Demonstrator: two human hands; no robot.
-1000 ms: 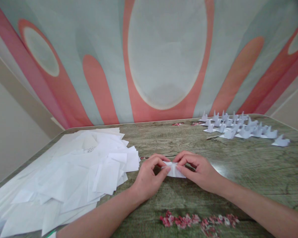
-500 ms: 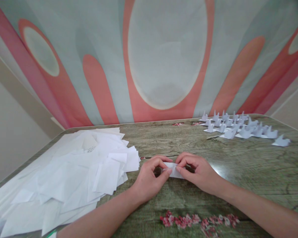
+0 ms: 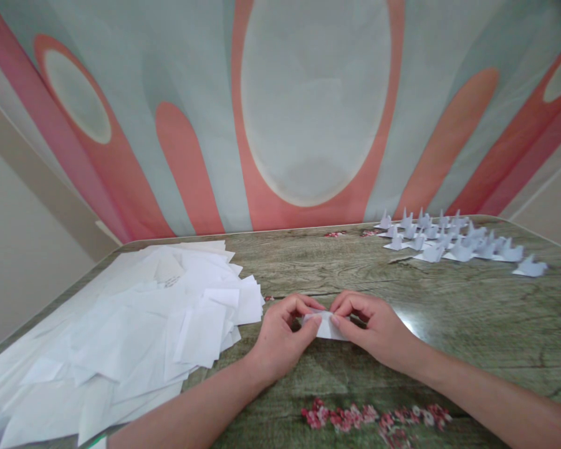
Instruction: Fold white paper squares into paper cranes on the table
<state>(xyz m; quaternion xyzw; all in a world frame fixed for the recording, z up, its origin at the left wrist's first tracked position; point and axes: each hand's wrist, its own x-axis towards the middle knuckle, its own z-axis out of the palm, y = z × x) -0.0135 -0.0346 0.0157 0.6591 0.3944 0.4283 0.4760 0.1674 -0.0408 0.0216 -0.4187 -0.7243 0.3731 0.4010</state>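
Between my two hands a small folded piece of white paper (image 3: 327, 327) is held just over the table. My left hand (image 3: 287, 330) pinches its left side between thumb and fingers. On its right side my right hand (image 3: 369, 321) has a similar pinch, with thumb and forefinger near the paper's upper edge. The two sets of fingertips almost meet behind the top of the paper. Fingers cover both ends, so the full fold shape is hidden.
A broad, loose pile of white paper sheets (image 3: 121, 337) covers the table's left side. Several folded white paper birds (image 3: 462, 249) stand in rows at the back right. The wood-grain table (image 3: 449, 312) bears printed pink flowers (image 3: 341, 416) and meets a patterned wall (image 3: 308, 215) behind.
The fingertips have shifted slightly on the paper, and its upper part has tipped so the front face looks flatter. Both hands stay in nearly the same place.
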